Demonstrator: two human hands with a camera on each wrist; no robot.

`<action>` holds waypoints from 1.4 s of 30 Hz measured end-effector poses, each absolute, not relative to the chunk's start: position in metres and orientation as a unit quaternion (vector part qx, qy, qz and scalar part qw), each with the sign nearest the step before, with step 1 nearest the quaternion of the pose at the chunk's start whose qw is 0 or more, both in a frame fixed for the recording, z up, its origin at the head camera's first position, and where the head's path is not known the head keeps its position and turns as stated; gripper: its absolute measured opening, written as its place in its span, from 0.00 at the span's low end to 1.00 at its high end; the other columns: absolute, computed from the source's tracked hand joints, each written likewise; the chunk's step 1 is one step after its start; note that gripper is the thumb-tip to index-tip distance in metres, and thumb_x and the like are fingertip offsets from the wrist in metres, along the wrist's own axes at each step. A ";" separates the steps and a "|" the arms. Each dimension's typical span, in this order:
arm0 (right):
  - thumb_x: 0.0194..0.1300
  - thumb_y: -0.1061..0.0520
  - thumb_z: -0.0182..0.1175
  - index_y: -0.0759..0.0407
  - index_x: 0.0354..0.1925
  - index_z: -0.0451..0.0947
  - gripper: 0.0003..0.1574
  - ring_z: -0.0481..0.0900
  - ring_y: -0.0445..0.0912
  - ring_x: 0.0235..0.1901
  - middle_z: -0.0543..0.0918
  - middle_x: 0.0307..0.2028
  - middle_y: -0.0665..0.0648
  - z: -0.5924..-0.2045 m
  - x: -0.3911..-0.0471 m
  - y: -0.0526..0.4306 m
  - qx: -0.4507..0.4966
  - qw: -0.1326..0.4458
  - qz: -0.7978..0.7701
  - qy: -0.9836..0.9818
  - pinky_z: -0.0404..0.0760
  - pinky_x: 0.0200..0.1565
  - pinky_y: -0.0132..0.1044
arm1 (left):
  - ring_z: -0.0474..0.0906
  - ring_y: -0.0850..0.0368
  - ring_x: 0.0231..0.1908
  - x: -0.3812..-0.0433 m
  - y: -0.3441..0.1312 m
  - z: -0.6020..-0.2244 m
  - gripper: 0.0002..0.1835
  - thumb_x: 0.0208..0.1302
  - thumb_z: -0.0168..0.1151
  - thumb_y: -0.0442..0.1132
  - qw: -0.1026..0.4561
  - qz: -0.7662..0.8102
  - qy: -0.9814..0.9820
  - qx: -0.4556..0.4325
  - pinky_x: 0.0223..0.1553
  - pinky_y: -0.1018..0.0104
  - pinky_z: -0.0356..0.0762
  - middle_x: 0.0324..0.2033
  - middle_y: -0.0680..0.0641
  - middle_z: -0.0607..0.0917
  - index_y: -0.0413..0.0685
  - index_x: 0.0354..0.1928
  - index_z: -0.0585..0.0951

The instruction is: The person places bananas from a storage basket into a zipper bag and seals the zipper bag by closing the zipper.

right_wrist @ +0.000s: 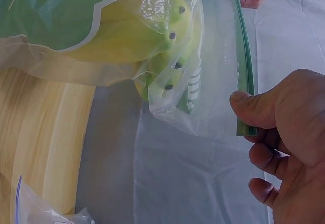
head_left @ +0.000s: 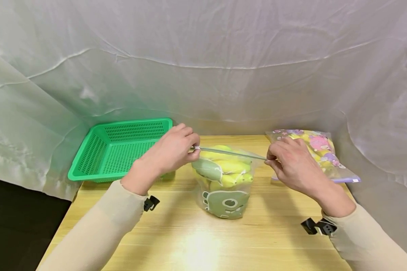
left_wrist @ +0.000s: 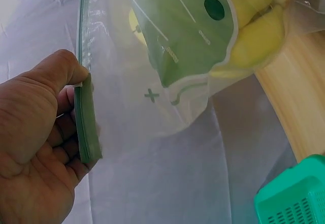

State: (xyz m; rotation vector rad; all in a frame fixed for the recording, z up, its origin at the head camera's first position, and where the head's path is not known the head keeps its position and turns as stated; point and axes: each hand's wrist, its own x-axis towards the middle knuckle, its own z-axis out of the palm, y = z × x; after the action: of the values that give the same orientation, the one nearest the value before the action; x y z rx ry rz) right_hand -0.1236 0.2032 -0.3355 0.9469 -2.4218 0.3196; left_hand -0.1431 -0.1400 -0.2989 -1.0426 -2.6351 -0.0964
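A clear zip bag (head_left: 224, 192) with a green cartoon print stands upright on the table, filled with yellow bananas (head_left: 234, 165). Its green zip strip (right_wrist: 245, 56) is stretched taut between both hands. My left hand (head_left: 176, 148) pinches the strip near its left end, thumb on a small white slider (head_left: 197, 147); in the left wrist view a short length of green strip (left_wrist: 89, 127) runs past the thumb along the fingers. At the opposite corner, my right hand (head_left: 293, 162) pinches the strip's end between thumb and forefinger. Both wrist views show the bag's clear upper part above the fruit.
A green perforated basket (head_left: 129, 150) sits at the back left of the wooden table (head_left: 176, 233). Behind my right hand lies another zip bag (head_left: 320, 145), with pink and purple prints, a purple zip and yellow contents. Grey cloth (head_left: 203, 86) hangs behind the table and along its sides.
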 end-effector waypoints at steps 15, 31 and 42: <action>0.52 0.60 0.72 0.50 0.27 0.73 0.15 0.69 0.46 0.34 0.77 0.26 0.46 -0.334 -0.129 0.210 0.322 0.244 0.127 -0.906 0.62 0.41 0.47 | 0.67 0.55 0.35 -0.148 -0.162 -0.296 0.03 0.61 0.56 0.40 0.156 -0.040 -0.929 -0.334 0.45 0.64 0.67 0.29 0.55 0.77 0.52 0.32 0.79; 0.55 0.61 0.70 0.54 0.30 0.73 0.13 0.72 0.47 0.30 0.76 0.27 0.49 -0.338 -0.137 0.212 0.290 0.265 0.141 -0.909 0.64 0.36 0.43 | 0.70 0.54 0.37 -0.155 -0.166 -0.306 0.06 0.64 0.53 0.40 0.148 -0.086 -0.936 -0.309 0.47 0.63 0.70 0.34 0.52 0.80 0.50 0.34 0.79; 0.64 0.61 0.63 0.55 0.33 0.74 0.06 0.73 0.47 0.29 0.75 0.32 0.54 -0.352 -0.151 0.194 0.227 0.238 0.174 -0.928 0.72 0.26 0.44 | 0.75 0.52 0.48 -0.166 -0.149 -0.341 0.16 0.69 0.53 0.48 0.064 -0.152 -0.964 -0.209 0.53 0.55 0.75 0.48 0.48 0.78 0.49 0.53 0.75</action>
State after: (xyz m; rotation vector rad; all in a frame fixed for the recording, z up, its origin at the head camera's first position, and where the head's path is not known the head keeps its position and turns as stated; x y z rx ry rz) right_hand -0.1507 0.1941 -0.3518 0.6218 -2.5432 0.4780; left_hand -0.1664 -0.1489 -0.3412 -0.6318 -2.9096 -0.4600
